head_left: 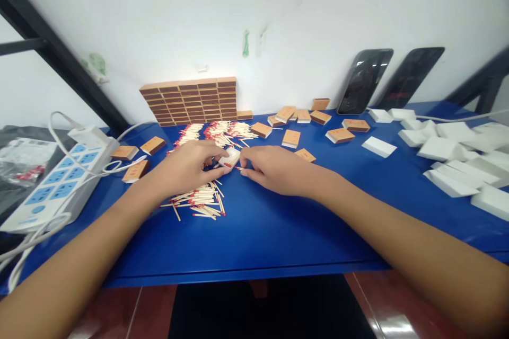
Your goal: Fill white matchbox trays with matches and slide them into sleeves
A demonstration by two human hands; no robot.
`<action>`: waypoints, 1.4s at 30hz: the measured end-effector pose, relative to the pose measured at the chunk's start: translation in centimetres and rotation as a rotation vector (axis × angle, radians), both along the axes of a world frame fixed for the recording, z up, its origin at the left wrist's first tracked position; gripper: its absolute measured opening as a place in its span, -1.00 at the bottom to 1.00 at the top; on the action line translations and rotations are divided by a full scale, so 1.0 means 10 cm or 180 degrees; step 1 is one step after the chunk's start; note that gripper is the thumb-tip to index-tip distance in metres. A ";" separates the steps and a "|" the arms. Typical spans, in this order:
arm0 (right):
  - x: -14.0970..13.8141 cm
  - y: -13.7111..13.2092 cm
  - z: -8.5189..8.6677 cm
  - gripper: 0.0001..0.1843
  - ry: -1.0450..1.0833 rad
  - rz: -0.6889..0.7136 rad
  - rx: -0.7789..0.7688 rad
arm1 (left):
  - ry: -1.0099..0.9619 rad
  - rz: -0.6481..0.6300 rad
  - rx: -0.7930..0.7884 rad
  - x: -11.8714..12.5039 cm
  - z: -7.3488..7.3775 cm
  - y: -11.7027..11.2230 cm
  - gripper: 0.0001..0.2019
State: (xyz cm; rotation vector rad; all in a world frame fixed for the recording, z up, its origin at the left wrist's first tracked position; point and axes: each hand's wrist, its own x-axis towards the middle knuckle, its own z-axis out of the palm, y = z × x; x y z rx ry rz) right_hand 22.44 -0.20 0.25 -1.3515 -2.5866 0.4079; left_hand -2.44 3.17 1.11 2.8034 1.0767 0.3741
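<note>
My left hand [190,165] grips a small white matchbox tray [230,158] holding red-tipped matches, just above the blue table [258,228]. My right hand [274,168] is closed beside it, its fingertips pinching a match at the tray's right end. A loose heap of matches [201,202] lies under and in front of my left hand. More matches [217,131] are spread behind the hands.
A stacked wall of brown matchboxes [194,100] stands against the wall. Loose brown boxes [292,137] lie at centre and left. White inner trays [449,156] are piled at right. A white power strip [59,175] with cables sits at left. Two dark phones [363,80] lean on the wall.
</note>
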 end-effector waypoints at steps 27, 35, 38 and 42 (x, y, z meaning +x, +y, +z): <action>0.00 0.01 0.02 -0.90 0.0051 -0.0024 -0.0080 | 0.0404 0.0043 -0.0237 0.00 0.08 -0.09 -0.55; 0.01 0.01 0.00 -0.88 0.0074 -0.0014 -0.0083 | 0.0495 0.0053 -0.0324 -0.01 0.12 -0.14 -0.55; 0.00 0.02 0.00 -0.88 0.0097 0.0000 -0.0085 | 0.0495 0.0055 -0.0278 -0.01 0.11 -0.13 -0.53; 0.00 0.02 0.01 -0.88 0.0124 0.0005 -0.0097 | 0.0486 0.0056 -0.0204 0.00 0.09 -0.11 -0.52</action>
